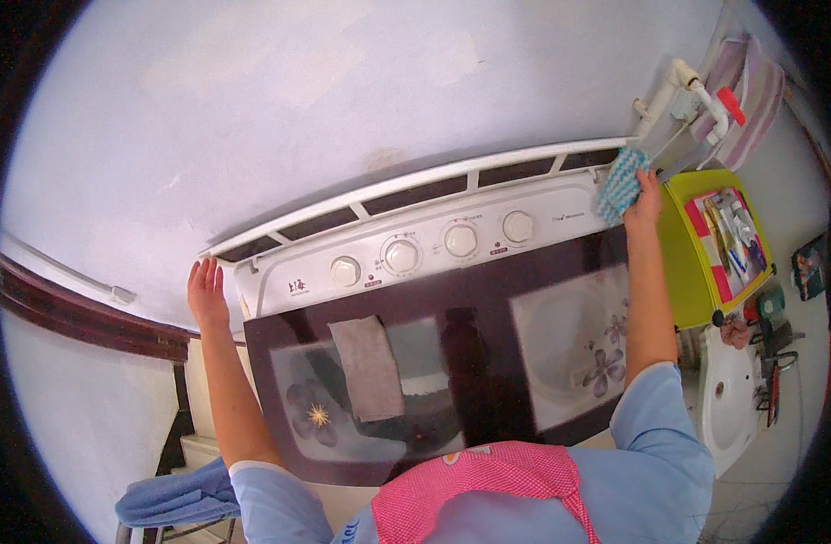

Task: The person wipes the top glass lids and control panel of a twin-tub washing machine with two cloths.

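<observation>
A twin-tub washing machine (480, 285) stands before me, with a white control panel, several round knobs and two dark lids with see-through, flower-printed windows. Along its back edge runs a white slotted rail (415, 190). My left hand (207, 296) is at the rail's left end, fingers nearly straight; whether it grips the rail is unclear. In my right hand (645, 198) is a blue-and-white striped cloth (623, 185), pressed around the rail's right end and the panel corner. A folded greyish-beige cloth (368, 369) lies flat on the left lid.
Right of the machine stands a yellow-green cart (687, 251) holding a pink-edged box of tubes and brushes (731, 238). Beyond are a white washbasin (728, 401) and a pipe with a red-handled tap (730, 107). A blue towel (181, 496) hangs over a metal-legged seat at lower left.
</observation>
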`<state>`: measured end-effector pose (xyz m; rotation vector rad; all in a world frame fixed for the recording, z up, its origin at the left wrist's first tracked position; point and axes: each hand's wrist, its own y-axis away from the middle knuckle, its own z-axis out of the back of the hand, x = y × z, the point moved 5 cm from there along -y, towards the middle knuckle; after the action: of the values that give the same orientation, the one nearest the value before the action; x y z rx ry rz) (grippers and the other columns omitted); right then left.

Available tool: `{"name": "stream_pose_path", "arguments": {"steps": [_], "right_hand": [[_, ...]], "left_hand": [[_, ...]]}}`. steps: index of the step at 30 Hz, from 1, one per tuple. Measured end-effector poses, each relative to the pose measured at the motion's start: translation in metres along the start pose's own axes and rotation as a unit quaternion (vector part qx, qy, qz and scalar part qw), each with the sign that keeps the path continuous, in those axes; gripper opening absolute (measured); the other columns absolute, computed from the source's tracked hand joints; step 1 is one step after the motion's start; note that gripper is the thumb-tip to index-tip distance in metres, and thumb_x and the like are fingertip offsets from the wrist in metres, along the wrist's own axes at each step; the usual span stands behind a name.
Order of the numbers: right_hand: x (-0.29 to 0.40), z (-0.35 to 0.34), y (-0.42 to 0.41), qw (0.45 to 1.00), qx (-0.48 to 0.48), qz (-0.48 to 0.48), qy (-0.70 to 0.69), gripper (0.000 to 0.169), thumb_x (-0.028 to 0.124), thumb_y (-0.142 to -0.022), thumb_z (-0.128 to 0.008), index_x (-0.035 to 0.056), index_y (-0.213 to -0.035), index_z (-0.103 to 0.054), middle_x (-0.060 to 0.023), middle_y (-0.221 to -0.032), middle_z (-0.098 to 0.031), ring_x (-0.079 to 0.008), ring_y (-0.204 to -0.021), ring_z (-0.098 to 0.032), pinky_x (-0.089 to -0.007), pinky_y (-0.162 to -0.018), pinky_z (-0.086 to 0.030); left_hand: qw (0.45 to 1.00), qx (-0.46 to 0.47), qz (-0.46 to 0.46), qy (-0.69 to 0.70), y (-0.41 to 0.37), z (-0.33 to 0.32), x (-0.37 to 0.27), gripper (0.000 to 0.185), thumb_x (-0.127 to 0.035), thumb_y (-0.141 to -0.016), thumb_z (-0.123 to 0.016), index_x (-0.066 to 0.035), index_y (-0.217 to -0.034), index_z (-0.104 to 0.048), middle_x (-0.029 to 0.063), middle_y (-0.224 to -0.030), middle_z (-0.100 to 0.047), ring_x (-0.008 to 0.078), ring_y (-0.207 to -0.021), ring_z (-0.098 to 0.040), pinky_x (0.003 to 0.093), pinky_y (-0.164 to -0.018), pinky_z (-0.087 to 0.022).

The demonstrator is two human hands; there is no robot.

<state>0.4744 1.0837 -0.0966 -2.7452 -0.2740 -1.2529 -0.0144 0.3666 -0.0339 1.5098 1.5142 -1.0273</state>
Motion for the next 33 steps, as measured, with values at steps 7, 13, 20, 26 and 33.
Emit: {"name": "stream_pose_path", "arguments": {"steps": [7,13,20,26,33], "right_hand": [[0.015,-0.062,0.045,0.979,-0.027,0.155,0.132,0.049,0.006,-0.093,-0.051,0.0023,-0.141,-0.045,-0.0112,-0.133,-0.055,-0.0271,-0.119,-0.054,-0.0403,-0.102,-0.044],[-0.004,-0.133,0.095,0.637,0.105,0.469,0.602,0.044,0.004,-0.087,-0.05,-0.0002,-0.13,-0.053,-0.0227,-0.124,-0.059,-0.039,-0.118,-0.051,-0.0452,-0.105,-0.037],[-0.091,-0.27,0.25,0.619,0.357,0.469,0.52,0.037,0.013,-0.084,-0.056,0.006,-0.12,-0.061,-0.0177,-0.111,-0.059,-0.0343,-0.111,-0.053,-0.0477,-0.096,-0.042],[-0.113,-0.295,0.29,0.578,0.436,0.499,0.477,0.047,0.01,-0.086,-0.052,0.0066,-0.133,-0.053,-0.0173,-0.137,-0.051,-0.032,-0.131,-0.045,-0.0457,-0.115,-0.029],[-0.062,-0.217,0.188,0.607,0.36,0.405,0.581,0.037,0.012,-0.089,-0.051,0.01,-0.124,-0.059,-0.0171,-0.125,-0.058,-0.0338,-0.125,-0.049,-0.0451,-0.109,-0.035]], "left_hand": [[0.992,0.041,-0.022,-0.118,0.021,-0.028,-0.005,0.057,-0.015,-0.095,-0.054,-0.004,-0.147,-0.033,0.013,-0.149,-0.041,0.0233,-0.135,-0.044,0.0393,-0.11,-0.037],[0.978,0.096,-0.034,-0.182,0.057,-0.046,0.016,0.051,-0.014,-0.095,-0.055,-0.002,-0.143,-0.041,0.0135,-0.143,-0.048,0.0224,-0.133,-0.045,0.0379,-0.109,-0.037],[0.921,0.184,-0.123,-0.321,0.206,-0.107,0.104,0.046,0.0,-0.088,-0.057,-0.002,-0.133,-0.053,0.0128,-0.132,-0.056,0.0218,-0.119,-0.056,0.0358,-0.102,-0.043],[0.775,0.338,-0.239,-0.477,0.309,-0.16,0.096,0.055,-0.001,-0.08,-0.061,-0.002,-0.134,-0.049,0.0201,-0.14,-0.046,0.0374,-0.127,-0.046,0.0435,-0.107,-0.037],[0.697,0.381,-0.274,-0.543,0.348,-0.095,0.088,0.063,-0.005,-0.076,-0.064,0.001,-0.135,-0.045,0.0235,-0.145,-0.04,0.0451,-0.135,-0.035,0.0531,-0.114,-0.026]]}}
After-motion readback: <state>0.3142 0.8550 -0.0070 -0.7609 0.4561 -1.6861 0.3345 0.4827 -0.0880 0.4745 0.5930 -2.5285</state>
